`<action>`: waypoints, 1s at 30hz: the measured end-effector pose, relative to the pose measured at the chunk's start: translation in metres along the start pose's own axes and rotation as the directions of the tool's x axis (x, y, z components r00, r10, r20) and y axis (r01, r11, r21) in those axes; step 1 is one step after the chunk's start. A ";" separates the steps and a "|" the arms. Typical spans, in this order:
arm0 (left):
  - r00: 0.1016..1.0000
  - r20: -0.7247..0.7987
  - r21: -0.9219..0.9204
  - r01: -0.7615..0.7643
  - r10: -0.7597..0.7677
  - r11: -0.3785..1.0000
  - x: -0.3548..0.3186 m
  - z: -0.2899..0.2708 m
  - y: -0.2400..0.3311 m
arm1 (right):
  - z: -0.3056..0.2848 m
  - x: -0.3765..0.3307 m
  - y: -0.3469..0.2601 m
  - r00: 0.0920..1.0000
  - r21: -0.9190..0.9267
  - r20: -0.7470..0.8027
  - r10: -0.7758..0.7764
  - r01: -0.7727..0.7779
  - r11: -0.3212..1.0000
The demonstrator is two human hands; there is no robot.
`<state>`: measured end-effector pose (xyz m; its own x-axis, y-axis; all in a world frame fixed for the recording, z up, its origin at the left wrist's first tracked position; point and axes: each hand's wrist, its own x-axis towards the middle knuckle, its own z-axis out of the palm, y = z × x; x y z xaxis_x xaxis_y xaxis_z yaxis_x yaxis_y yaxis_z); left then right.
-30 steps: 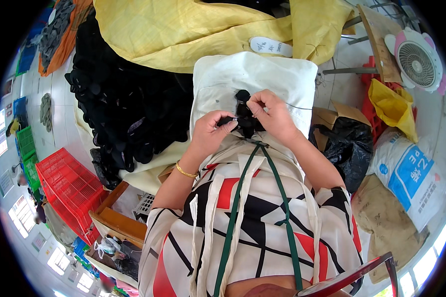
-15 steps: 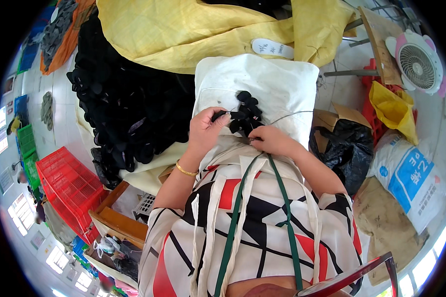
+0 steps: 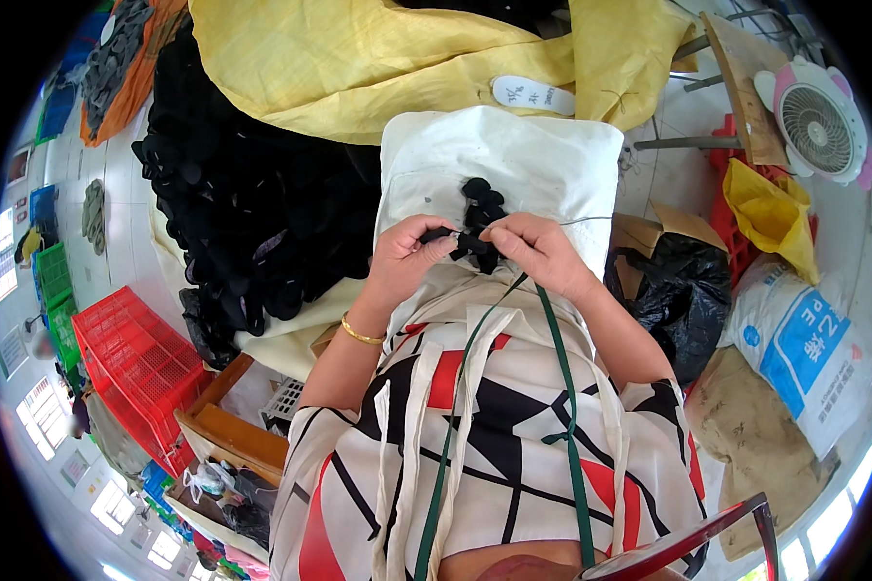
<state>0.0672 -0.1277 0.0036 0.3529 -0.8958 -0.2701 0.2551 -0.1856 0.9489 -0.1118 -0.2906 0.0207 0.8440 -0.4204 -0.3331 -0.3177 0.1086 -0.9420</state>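
A small cluster of black pieces is held over a white cloth that is spread across the lap. The cluster sits near the middle of the cloth's near edge, with a few of its pieces trailing up toward the cloth's centre. The left hand is closed in a narrow pinch on the left side of the cluster, a black piece gripped between thumb and fingers. The right hand is closed on the cluster's right side, and a thin thread or wire runs from it toward the right edge of the cloth. Whether a needle is held cannot be told.

As far as can be judged, only a small part of the work has been done: the cluster in the hands counts a handful of pieces, while a large heap of black pieces lies just beside the cloth's left edge, seemingly untouched. The piece in the left grip appears to be in the course of being joined to the rest, so the current join is judged unfinished.

A yellow sack is draped beyond the far edge of the cloth, with a white shoe insole lying on it. A red crate stands on the floor to the left, and a small fan and a black bag are seen to the right.
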 end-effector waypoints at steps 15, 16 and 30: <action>0.998 0.059 0.114 -0.040 0.033 0.993 0.000 0.003 0.000 | 0.001 0.001 -0.003 0.994 -0.076 0.071 -0.083 0.089 0.993; 0.998 0.057 0.117 -0.042 0.036 0.992 0.000 0.003 0.000 | 0.002 0.002 -0.003 0.994 -0.073 0.076 -0.083 0.089 0.993; 0.992 -0.005 -0.018 0.123 -0.123 0.992 0.002 0.011 -0.003 | 0.011 0.004 0.004 0.997 -0.096 0.011 -0.080 0.080 0.992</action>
<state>0.0570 -0.1337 0.0024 0.3237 -0.8640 -0.3856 0.3128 -0.2869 0.9054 -0.1050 -0.2820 0.0149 0.8714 -0.4175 -0.2575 -0.2888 -0.0122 -0.9573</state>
